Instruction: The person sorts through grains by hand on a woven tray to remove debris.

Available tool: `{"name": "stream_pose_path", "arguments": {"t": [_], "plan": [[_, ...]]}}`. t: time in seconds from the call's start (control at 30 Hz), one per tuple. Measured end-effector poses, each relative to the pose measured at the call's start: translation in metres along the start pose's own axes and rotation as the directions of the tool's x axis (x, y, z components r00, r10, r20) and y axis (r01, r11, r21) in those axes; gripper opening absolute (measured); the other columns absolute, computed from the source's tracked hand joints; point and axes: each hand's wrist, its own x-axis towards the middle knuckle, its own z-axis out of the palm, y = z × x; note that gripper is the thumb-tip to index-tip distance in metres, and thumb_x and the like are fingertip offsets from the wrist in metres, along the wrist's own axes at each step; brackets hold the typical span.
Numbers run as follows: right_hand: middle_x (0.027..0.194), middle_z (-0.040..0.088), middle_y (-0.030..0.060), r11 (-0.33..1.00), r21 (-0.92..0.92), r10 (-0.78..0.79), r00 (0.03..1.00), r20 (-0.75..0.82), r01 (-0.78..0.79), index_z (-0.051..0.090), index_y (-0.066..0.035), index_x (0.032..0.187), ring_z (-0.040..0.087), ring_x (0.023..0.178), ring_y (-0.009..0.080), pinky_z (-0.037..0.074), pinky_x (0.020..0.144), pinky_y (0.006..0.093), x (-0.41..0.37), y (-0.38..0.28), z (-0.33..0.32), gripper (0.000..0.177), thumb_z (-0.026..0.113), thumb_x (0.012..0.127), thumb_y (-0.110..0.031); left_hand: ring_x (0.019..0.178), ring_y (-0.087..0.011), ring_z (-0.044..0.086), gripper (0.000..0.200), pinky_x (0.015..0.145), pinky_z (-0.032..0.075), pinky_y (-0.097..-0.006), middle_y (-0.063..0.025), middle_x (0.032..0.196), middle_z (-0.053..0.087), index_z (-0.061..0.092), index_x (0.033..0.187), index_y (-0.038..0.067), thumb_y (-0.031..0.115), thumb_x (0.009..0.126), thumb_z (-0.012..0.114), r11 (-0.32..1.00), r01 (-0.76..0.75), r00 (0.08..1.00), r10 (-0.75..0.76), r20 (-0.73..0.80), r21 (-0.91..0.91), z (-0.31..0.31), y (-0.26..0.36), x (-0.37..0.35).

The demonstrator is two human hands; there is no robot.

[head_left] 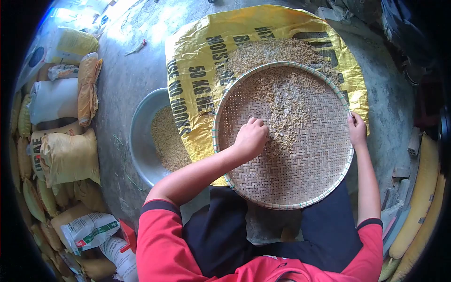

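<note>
A round woven bamboo winnowing basket (310, 169) with a green-and-white bound rim rests over my lap, its far part above a yellow sack. Husk-like grain (289, 117) lies spread across its middle and far side. My left hand (251, 137) is over the basket's left-centre, fingers curled closed beside the grain; whatever they hold is hidden. At the right rim, my right hand (358, 129) grips the basket's edge, thumb on top. More grain (277, 50) is heaped on the flattened yellow sack (192, 56) beyond the basket.
A metal basin (140, 145) with grain (169, 141) stands at the left, partly under the sack's edge. Stacked filled sacks (70, 155) line the left side. Long yellowish gourds (416, 202) lie along the right. The floor (117, 84) is grey concrete.
</note>
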Motion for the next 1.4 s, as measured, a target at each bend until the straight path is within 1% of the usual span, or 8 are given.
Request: {"name": "stream_pose_path", "arguments": {"t": [0.17,0.27,0.43,0.57,0.63,0.77,0.83,1.4], "plan": [[0.066,0.052,0.0014,1.000,-0.014,-0.005,1.000,-0.023,0.005,0.059,-0.001,0.101,0.045,0.059,0.0088,0.040,0.056,0.0248,0.001,0.011,0.005,0.027,0.056,0.086,-0.023,0.088,-0.0325,0.051,0.010,0.074,0.045,-0.0411,-0.0120,0.086,0.055,0.058,0.076,0.004,0.013,0.074,0.060,0.999,0.044,0.989,-0.046,-0.139,-0.020,-0.041,-0.012,-0.018],[0.066,0.053,0.0008,1.000,0.004,0.022,1.000,-0.008,-0.022,0.060,-0.002,0.102,0.046,0.059,0.0082,0.040,0.056,0.0244,0.002,0.014,0.005,0.026,0.057,0.086,-0.022,0.078,-0.0371,0.054,0.009,0.070,0.043,-0.0435,-0.0201,0.080,0.055,0.055,0.079,-0.001,0.008,0.076,0.054,0.901,0.433,0.896,-0.433,-0.097,-0.023,-0.114,-0.025,-0.051],[0.066,0.054,0.0032,0.999,-0.034,0.027,1.000,-0.015,-0.027,0.060,-0.003,0.102,0.047,0.059,0.0114,0.041,0.057,0.0270,0.001,0.007,0.003,0.027,0.056,0.086,-0.024,0.085,-0.0344,0.058,0.010,0.071,0.046,-0.0455,-0.0197,0.085,0.058,0.055,0.087,0.002,0.006,0.078,0.053,0.662,0.715,0.697,-0.700,-0.155,0.225,-0.137,-0.093,-0.120],[0.071,0.056,0.0046,0.996,-0.074,0.047,0.999,0.012,-0.046,0.058,-0.001,0.104,0.049,0.061,0.0123,0.042,0.060,0.0268,0.001,0.004,0.001,0.028,0.055,0.087,-0.023,0.086,-0.0303,0.060,0.014,0.071,0.047,-0.0402,-0.0162,0.083,0.060,0.057,0.087,0.004,0.007,0.074,0.060,0.660,0.635,0.765,-0.610,-0.207,0.402,-0.130,-0.096,-0.117],[0.073,0.057,0.0045,0.997,-0.047,0.057,0.998,0.026,-0.056,0.058,-0.001,0.104,0.050,0.063,0.0120,0.043,0.061,0.0265,0.002,0.010,0.002,0.028,0.055,0.087,-0.022,0.084,-0.0291,0.060,0.028,0.073,0.048,-0.0370,-0.0106,0.083,0.063,0.061,0.099,0.007,0.012,0.072,0.067,0.837,0.519,0.840,-0.537,-0.073,-0.175,-0.118,-0.084,-0.098],[0.075,0.058,0.0036,0.999,0.039,0.023,1.000,0.004,-0.023,0.058,0.000,0.104,0.051,0.065,0.0101,0.043,0.063,0.0254,0.003,0.016,0.005,0.026,0.054,0.087,-0.020,0.086,-0.0285,0.059,0.025,0.075,0.047,-0.0375,-0.0096,0.087,0.062,0.059,0.100,0.007,0.015,0.077,0.063,0.958,0.162,0.980,-0.128,0.151,-0.238,-0.072,-0.035,-0.058],[0.075,0.058,0.0032,1.000,0.014,0.024,1.000,0.004,-0.024,0.058,0.000,0.104,0.051,0.066,0.0094,0.043,0.063,0.0249,0.002,0.017,0.005,0.026,0.054,0.088,-0.020,0.093,-0.0294,0.055,0.024,0.078,0.046,-0.0381,-0.0091,0.093,0.060,0.058,0.097,0.008,0.017,0.076,0.064,0.945,-0.066,0.995,0.087,0.052,-0.319,-0.041,-0.026,-0.054],[0.085,0.057,0.0025,0.995,-0.028,0.096,0.991,0.095,-0.094,0.055,0.003,0.107,0.051,0.074,0.0077,0.043,0.070,0.0227,0.003,0.005,-0.002,0.029,0.053,0.090,-0.020,0.089,-0.0248,0.052,0.012,0.076,0.045,-0.0359,-0.0051,0.083,0.054,0.061,0.079,0.010,0.019,0.072,0.065,0.979,-0.111,0.988,0.127,0.088,-0.172,-0.014,-0.017,-0.034]]}}
